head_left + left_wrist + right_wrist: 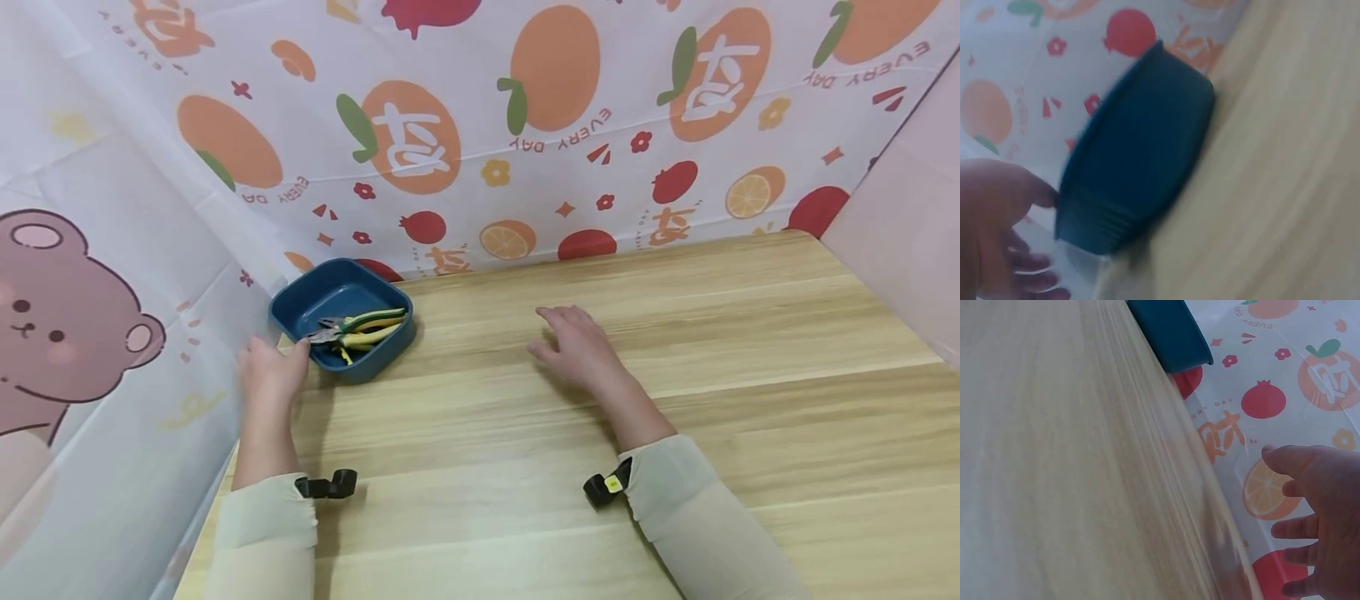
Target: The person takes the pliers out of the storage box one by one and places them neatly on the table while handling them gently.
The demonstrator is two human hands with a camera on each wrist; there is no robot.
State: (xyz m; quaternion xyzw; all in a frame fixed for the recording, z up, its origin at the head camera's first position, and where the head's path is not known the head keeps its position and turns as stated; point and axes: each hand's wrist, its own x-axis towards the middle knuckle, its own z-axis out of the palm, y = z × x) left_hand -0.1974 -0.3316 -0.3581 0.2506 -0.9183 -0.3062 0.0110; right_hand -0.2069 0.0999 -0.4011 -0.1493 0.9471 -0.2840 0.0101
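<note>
A dark blue square bin (387, 352) with rounded corners stands at the table's far left corner. Inside it lie pliers (373, 320) with green and yellow handles, their metal jaws toward the left. At the bin's near left corner is my left hand (273, 372), its thumb right at the rim. In the left wrist view the other fingers (1035, 280) sit loosely bent beside the bin's outer wall (1141, 137). To the right of the bin, my right hand (579, 348) hovers over the table with fingers spread and nothing in them.
The wood-grain table (480, 467) reaches back to a fruit-print curtain (480, 108). Another curtain with a bear print (60, 333) hangs along the left edge. Small black cameras (330, 484) are strapped at both wrists.
</note>
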